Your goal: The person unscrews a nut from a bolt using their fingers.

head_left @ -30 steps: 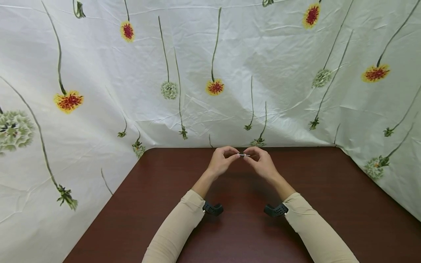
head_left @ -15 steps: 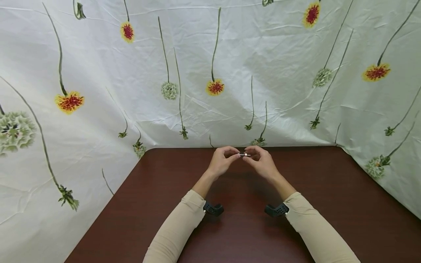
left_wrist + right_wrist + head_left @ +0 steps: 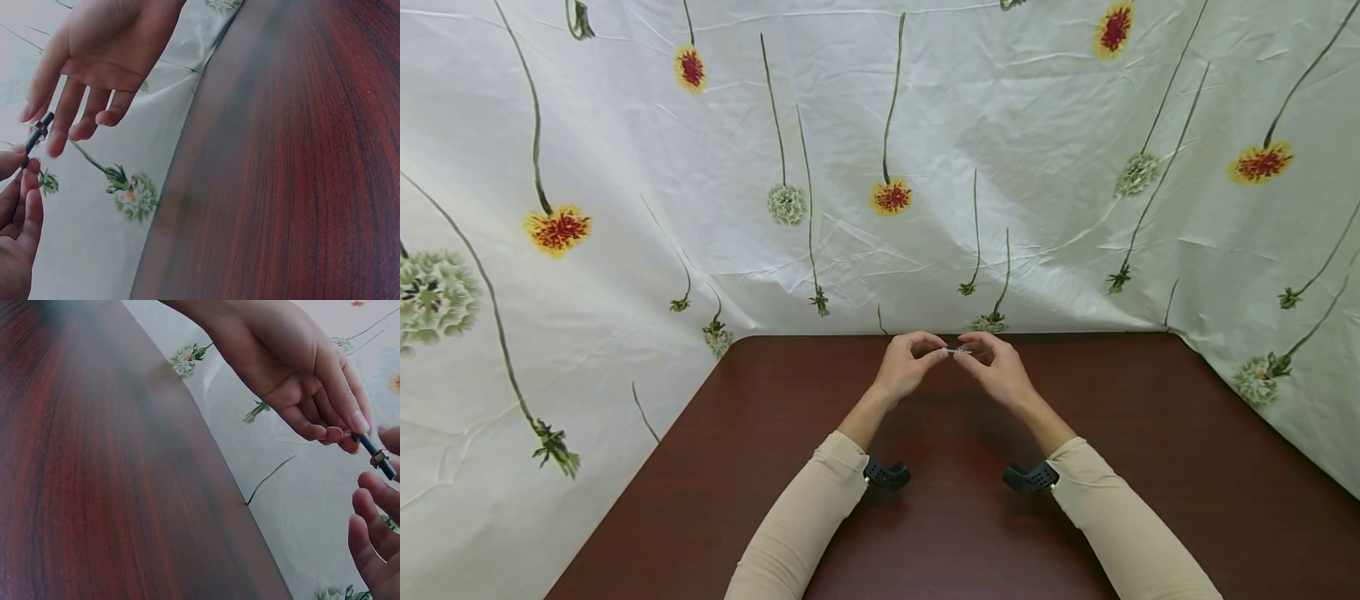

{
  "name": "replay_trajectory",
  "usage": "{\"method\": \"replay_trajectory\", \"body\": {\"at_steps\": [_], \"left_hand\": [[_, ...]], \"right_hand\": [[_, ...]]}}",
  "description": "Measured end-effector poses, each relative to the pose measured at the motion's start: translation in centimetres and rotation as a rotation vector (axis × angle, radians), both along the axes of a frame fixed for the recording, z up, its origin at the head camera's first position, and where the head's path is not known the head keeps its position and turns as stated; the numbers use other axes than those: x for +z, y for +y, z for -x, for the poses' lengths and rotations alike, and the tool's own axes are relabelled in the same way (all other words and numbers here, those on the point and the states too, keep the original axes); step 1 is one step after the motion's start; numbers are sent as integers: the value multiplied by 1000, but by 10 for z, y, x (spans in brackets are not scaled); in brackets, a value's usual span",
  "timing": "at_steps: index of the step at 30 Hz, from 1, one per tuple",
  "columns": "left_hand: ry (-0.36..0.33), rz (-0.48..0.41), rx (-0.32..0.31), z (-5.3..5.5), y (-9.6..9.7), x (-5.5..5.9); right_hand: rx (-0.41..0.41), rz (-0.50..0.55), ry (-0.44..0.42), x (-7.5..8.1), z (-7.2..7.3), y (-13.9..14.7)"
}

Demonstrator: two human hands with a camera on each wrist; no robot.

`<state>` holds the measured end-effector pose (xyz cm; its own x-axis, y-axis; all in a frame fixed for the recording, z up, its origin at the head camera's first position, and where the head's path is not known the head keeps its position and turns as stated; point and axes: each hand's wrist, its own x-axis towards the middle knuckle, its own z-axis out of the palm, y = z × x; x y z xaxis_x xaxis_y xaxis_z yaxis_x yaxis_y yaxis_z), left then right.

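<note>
Over the far end of the table, my left hand (image 3: 904, 367) pinches a dark metal bolt (image 3: 367, 444) by its head end, between thumb and fingers. The head is mostly hidden by those fingertips. A hex nut (image 3: 378, 459) sits on the threads, with the bolt's free end sticking out past it toward my right hand (image 3: 1000, 371). The right thumb and index finger stand on either side of the nut (image 3: 39, 129), spread a little apart from it. Loosely bent, the other right fingers (image 3: 94, 112) hang below.
Beneath both hands is a dark red-brown wooden table (image 3: 955, 517). A white cloth (image 3: 850, 125) printed with flowers hangs behind and along its sides. Each forearm wears a beige sleeve (image 3: 801, 517) and a black wrist strap (image 3: 1030, 477).
My right fingertips have parted slightly from around the nut, and more of the bolt shows between the hands. My left hand keeps its pinch in the same place.
</note>
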<state>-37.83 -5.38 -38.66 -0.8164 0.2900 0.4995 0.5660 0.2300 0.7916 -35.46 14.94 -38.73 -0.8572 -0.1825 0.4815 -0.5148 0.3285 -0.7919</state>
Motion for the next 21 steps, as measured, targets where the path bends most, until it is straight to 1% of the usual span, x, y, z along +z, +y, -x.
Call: {"method": "replay_trajectory", "body": {"at_steps": [7, 14, 19, 21], "left_hand": [[1, 5, -3, -1, 0, 0], [-1, 4, 1, 0, 0, 0], [-5, 0, -4, 1, 0, 0], [-9, 0, -4, 0, 0, 0]], "right_hand": [[6, 16, -6, -2, 1, 0], [0, 15, -34, 0, -1, -1], [9, 12, -10, -1, 0, -1], [15, 21, -17, -1, -1, -1]]}}
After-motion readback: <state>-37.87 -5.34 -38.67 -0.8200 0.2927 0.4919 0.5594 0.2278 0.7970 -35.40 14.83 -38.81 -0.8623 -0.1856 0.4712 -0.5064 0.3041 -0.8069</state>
